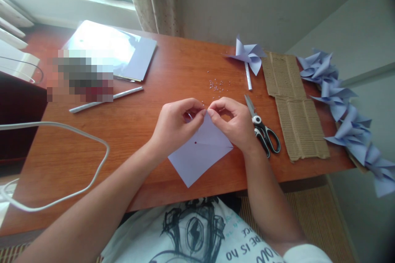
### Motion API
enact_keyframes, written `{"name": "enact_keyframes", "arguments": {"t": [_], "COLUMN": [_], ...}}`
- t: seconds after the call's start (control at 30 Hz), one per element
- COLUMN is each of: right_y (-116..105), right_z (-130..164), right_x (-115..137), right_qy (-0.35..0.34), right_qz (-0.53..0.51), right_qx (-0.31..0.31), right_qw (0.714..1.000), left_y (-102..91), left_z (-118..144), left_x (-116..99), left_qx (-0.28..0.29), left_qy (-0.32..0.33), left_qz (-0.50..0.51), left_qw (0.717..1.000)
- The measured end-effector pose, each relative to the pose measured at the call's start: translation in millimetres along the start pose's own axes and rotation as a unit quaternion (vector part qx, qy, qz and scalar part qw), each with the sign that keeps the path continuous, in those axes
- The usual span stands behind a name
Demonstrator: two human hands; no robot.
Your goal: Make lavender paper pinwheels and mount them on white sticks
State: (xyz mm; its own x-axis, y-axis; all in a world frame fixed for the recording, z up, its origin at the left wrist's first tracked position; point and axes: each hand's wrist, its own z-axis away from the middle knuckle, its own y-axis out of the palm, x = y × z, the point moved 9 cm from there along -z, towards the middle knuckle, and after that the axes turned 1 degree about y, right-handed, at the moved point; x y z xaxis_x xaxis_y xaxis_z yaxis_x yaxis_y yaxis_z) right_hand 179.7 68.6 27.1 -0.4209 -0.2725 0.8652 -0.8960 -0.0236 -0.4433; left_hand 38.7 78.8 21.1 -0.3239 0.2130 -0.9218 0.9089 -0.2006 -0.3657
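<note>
A square sheet of pale lavender paper [200, 156] hangs just over the wooden table, a small dark red dot near its middle and a short dark line at its right corner. My left hand [182, 119] pinches the sheet's far corner between thumb and fingers. Close beside it, almost touching, my right hand [231, 119] pinches the same corner. The fingertips hide the corner itself. Black-and-white scissors [262, 127] lie right of my right hand, blades pointing away. Tiny shiny bits [217, 86] are scattered beyond my hands.
A finished paper pinwheel [247, 54] on a white stick lies at the back, beside brown corrugated cardboard [300, 119]. Several more pinwheels [348, 119] line the right edge. A rolled paper stick [106, 100], a glossy folder [135, 55] and a white cable [105, 152] are on the left.
</note>
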Motion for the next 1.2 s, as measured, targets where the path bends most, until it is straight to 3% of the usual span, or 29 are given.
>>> {"name": "enact_keyframes", "arguments": {"t": [0.4, 1.2], "right_y": [-1, 4], "right_z": [1, 4], "right_x": [3, 14], "right_qy": [-0.017, -0.094], "right_qz": [-0.002, 0.128], "right_qx": [-0.012, -0.034], "right_qw": [1.000, 0.987], "left_y": [-3.3, -7.3], "left_z": [0, 1], "left_x": [1, 2], "left_qx": [-0.037, -0.065], "left_qy": [0.011, 0.040], "left_qz": [0.007, -0.051], "left_qw": [0.999, 0.996]}}
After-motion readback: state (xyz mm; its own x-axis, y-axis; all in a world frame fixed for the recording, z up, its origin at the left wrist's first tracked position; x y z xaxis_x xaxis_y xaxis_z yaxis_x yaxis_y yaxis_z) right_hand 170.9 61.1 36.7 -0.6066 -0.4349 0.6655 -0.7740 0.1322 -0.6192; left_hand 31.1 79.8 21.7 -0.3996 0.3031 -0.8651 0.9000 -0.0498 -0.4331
